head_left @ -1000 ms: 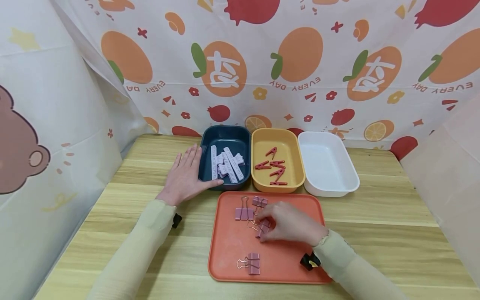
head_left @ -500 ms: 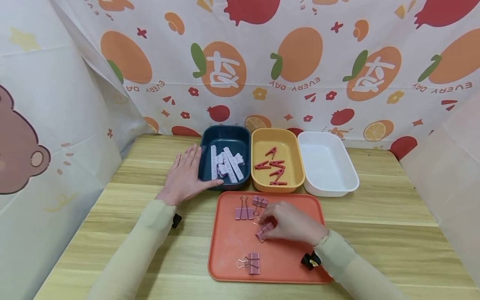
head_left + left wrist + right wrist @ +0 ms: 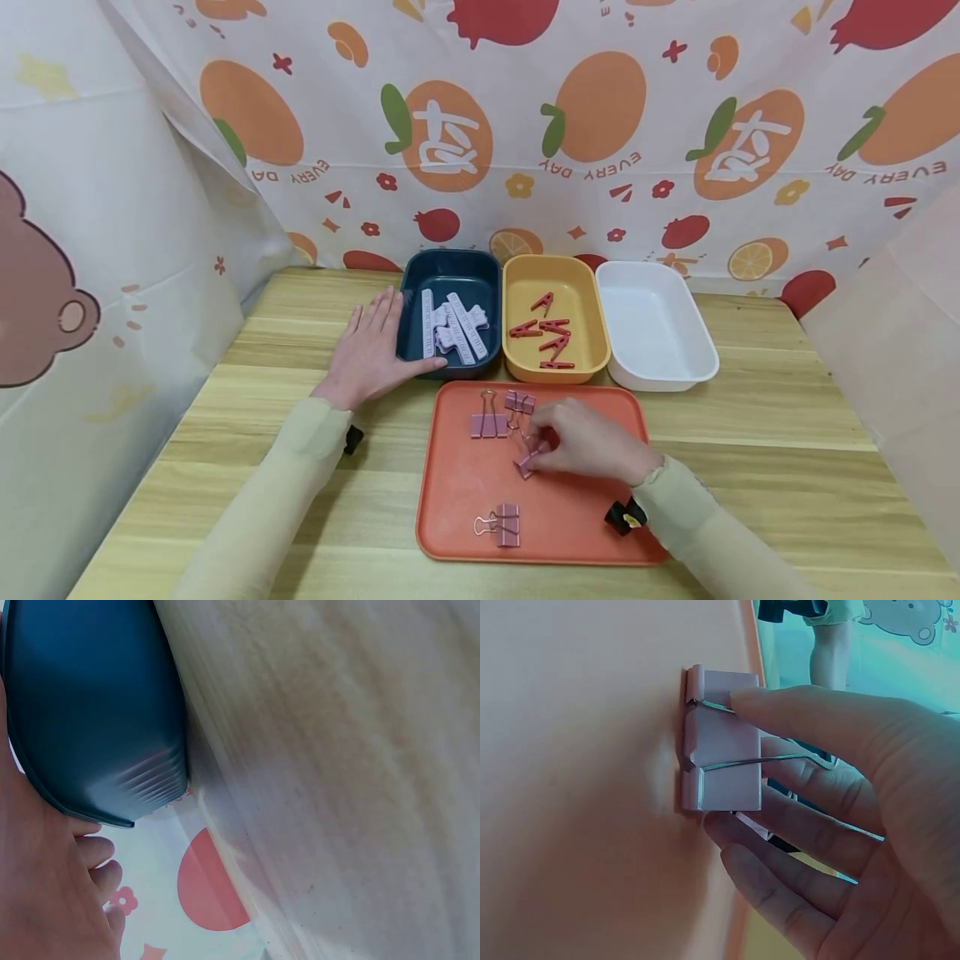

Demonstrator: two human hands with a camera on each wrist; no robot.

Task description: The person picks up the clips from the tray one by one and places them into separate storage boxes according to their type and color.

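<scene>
My right hand (image 3: 588, 443) pinches a pink binder clip (image 3: 731, 742) between thumb and fingers, low over the orange tray (image 3: 461, 492). In the right wrist view its spine faces the tray and its wire handles point toward my palm. Three more pink binder clips lie on the tray: one upper left (image 3: 489, 426), one just behind my fingers (image 3: 519, 403) and one near the front (image 3: 508, 526). With fingers outstretched, my left hand (image 3: 367, 354) rests along the dark blue bin (image 3: 453, 268), thumb across its front rim. Inside that bin are lilac sealing clips (image 3: 467, 327) with ruler-like bars.
To the right of the blue bin stand a yellow bin (image 3: 517, 279) with several small red clothespins (image 3: 553, 344) and a white bin (image 3: 660, 333). All three sit on a wooden table (image 3: 787, 433), behind the tray. A fruit-printed cloth (image 3: 517, 108) hangs at the back.
The pinched binder clip has tilted and turned in my right hand's fingers, and that hand has shifted slightly right. My left hand stays at the blue bin.
</scene>
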